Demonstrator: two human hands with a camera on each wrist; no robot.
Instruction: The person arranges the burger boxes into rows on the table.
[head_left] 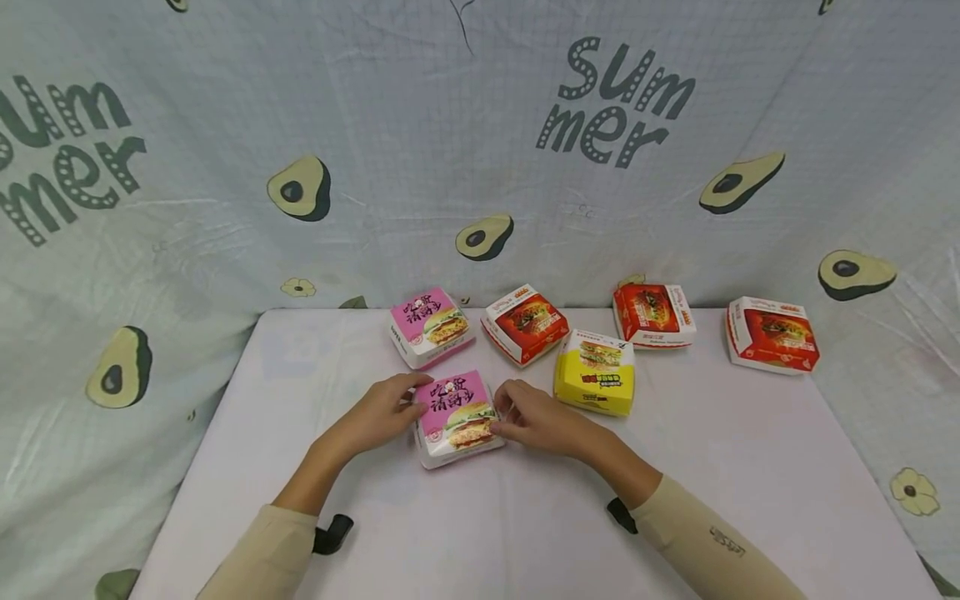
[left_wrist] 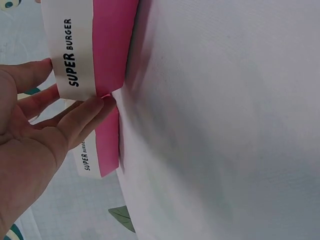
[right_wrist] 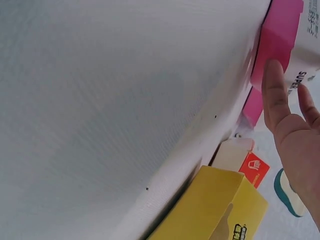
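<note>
My left grip (head_left: 384, 410) and right grip (head_left: 538, 417), fingers spread, touch opposite sides of the pink burger box (head_left: 453, 419) flat on the surface (head_left: 450, 533). Nearly square, no clear long axis; its burger picture points near-right.

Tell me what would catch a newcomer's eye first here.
Probably the pink-topped burger box in the middle of the head view, set between the left hand and right hand, both touching it. Next, the lone yellow box, to the right of the pink one and slightly nearer than the three red boxes. Behind everything, the avocado-printed cloth with its big "summer" lettering stands out.
</note>
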